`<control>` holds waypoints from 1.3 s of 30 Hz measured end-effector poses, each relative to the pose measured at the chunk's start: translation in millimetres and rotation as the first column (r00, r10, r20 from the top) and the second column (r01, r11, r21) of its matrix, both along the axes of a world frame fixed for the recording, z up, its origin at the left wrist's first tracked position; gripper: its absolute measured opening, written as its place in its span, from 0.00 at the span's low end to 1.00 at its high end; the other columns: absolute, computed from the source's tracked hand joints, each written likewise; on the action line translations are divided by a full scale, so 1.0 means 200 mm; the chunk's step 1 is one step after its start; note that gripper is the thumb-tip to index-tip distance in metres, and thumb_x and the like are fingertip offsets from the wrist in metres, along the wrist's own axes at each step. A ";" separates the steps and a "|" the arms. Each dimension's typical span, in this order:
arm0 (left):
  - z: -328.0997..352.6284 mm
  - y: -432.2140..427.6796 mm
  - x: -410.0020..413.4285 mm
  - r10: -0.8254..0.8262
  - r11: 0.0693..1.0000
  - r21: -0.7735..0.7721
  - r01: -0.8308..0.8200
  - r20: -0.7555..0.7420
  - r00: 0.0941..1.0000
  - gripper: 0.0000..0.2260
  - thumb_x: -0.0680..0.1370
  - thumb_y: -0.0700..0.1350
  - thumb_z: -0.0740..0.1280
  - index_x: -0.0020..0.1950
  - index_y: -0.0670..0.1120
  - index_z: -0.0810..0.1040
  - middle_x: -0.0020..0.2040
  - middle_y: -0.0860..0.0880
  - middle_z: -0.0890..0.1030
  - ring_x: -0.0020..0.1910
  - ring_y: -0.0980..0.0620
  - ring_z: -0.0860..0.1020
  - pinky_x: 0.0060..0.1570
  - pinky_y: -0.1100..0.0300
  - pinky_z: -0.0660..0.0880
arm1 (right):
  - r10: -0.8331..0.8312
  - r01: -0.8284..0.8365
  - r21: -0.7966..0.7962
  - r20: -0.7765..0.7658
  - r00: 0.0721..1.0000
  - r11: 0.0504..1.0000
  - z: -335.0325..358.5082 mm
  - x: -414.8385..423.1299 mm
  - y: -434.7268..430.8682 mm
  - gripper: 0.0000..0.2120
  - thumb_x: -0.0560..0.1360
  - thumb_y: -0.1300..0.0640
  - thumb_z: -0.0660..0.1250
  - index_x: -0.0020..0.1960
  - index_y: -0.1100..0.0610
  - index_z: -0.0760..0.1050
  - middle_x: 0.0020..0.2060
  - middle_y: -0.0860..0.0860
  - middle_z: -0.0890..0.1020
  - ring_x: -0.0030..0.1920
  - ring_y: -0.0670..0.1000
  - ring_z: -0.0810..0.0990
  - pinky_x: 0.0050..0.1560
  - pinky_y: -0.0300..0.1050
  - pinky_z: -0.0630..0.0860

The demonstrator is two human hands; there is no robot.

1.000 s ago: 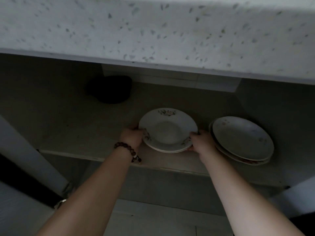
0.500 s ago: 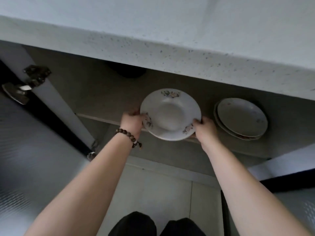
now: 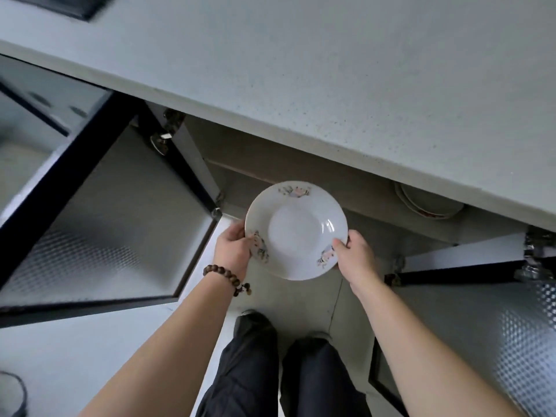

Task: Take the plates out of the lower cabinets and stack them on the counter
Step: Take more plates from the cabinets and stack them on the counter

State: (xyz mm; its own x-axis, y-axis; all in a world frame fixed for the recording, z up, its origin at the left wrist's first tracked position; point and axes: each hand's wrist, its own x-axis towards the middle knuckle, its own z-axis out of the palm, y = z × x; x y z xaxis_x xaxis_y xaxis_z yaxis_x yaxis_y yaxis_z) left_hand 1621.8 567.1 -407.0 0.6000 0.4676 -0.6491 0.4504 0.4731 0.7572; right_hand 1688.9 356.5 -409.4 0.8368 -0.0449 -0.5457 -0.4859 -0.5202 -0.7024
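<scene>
A white plate with small flower prints (image 3: 296, 230) is held level in front of the open lower cabinet, below the counter's edge. My left hand (image 3: 234, 248) grips its left rim and my right hand (image 3: 356, 255) grips its right rim. I cannot tell whether a second plate lies under it. More plates (image 3: 427, 204) sit stacked on the cabinet shelf at the right, mostly hidden by the speckled grey counter (image 3: 331, 79).
Two glass-panelled cabinet doors stand open, the left door (image 3: 99, 224) and the right door (image 3: 493, 311). My legs and the tiled floor (image 3: 301, 299) are below. A dark object (image 3: 75, 7) sits at the counter's far left corner.
Both hands lifted the plate off the shelf and drew it out of the cabinet toward me. The view rose, so the countertop shows from above.
</scene>
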 end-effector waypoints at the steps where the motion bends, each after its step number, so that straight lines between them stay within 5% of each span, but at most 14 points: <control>1: 0.05 0.01 -0.07 0.011 1.000 -0.008 -0.011 -0.012 1.000 0.17 0.75 0.27 0.62 0.51 0.48 0.79 0.43 0.52 0.85 0.44 0.53 0.83 0.43 0.58 0.80 | 0.012 -0.012 0.010 -0.033 0.999 1.000 0.05 -0.05 0.01 0.04 0.79 0.58 0.61 0.50 0.57 0.73 0.44 0.53 0.81 0.39 0.48 0.80 0.31 0.41 0.74; 5: 0.31 0.05 -0.29 0.079 0.996 -0.047 -0.080 -0.025 0.997 0.19 0.75 0.25 0.59 0.52 0.47 0.79 0.40 0.53 0.86 0.39 0.57 0.84 0.36 0.63 0.80 | 0.072 -0.070 0.026 -0.101 0.992 0.997 0.27 -0.20 0.08 0.03 0.79 0.58 0.62 0.47 0.53 0.73 0.45 0.52 0.82 0.40 0.47 0.81 0.25 0.33 0.73; 9: 0.55 0.10 -0.46 0.144 0.987 -0.078 -0.143 0.004 0.990 0.21 0.74 0.24 0.58 0.56 0.44 0.79 0.46 0.48 0.85 0.42 0.53 0.84 0.38 0.62 0.80 | 0.155 -0.151 0.042 -0.123 0.980 0.988 0.50 -0.27 0.15 0.02 0.78 0.57 0.62 0.47 0.53 0.73 0.46 0.54 0.82 0.44 0.52 0.84 0.34 0.46 0.82; 15: 0.85 0.14 -0.63 0.249 0.968 -0.050 -0.246 0.066 0.966 0.20 0.74 0.24 0.58 0.55 0.45 0.78 0.44 0.50 0.86 0.42 0.54 0.84 0.38 0.63 0.80 | 0.326 -0.324 0.042 -0.061 0.943 0.945 0.82 -0.27 0.29 0.03 0.78 0.58 0.63 0.49 0.56 0.74 0.47 0.54 0.82 0.45 0.53 0.83 0.31 0.41 0.80; 21: 1.09 0.19 -0.85 0.434 0.900 -0.001 -0.436 0.097 0.896 0.19 0.75 0.26 0.60 0.60 0.42 0.78 0.52 0.43 0.84 0.51 0.44 0.82 0.49 0.51 0.80 | 0.487 -0.484 0.100 -0.005 0.874 0.869 1.06 -0.33 0.49 0.04 0.77 0.60 0.63 0.50 0.58 0.75 0.47 0.55 0.82 0.47 0.55 0.82 0.39 0.50 0.84; 25: 1.20 0.24 -1.04 0.554 0.827 0.028 -0.561 0.131 0.822 0.20 0.73 0.25 0.59 0.58 0.43 0.79 0.51 0.42 0.84 0.49 0.43 0.83 0.48 0.50 0.79 | 0.593 -0.587 0.163 0.018 0.805 0.793 1.14 -0.42 0.70 0.03 0.77 0.60 0.63 0.49 0.57 0.76 0.46 0.55 0.82 0.45 0.54 0.82 0.29 0.40 0.79; 31: 1.33 0.37 -1.37 0.717 0.679 0.087 -0.729 0.134 0.684 0.20 0.73 0.24 0.58 0.60 0.39 0.77 0.52 0.37 0.83 0.51 0.38 0.81 0.55 0.44 0.78 | 0.740 -0.734 0.201 0.057 0.670 0.649 1.23 -0.66 1.06 0.06 0.75 0.62 0.63 0.49 0.63 0.75 0.47 0.62 0.82 0.47 0.62 0.82 0.39 0.54 0.83; 39: 1.38 0.61 -1.76 0.900 0.411 0.028 -0.911 0.145 0.410 0.21 0.73 0.22 0.56 0.57 0.40 0.77 0.40 0.46 0.84 0.35 0.53 0.83 0.33 0.63 0.80 | 0.880 -0.877 0.203 0.106 0.463 0.436 1.28 -1.00 1.55 0.07 0.74 0.61 0.63 0.48 0.65 0.75 0.44 0.64 0.81 0.42 0.58 0.78 0.46 0.57 0.79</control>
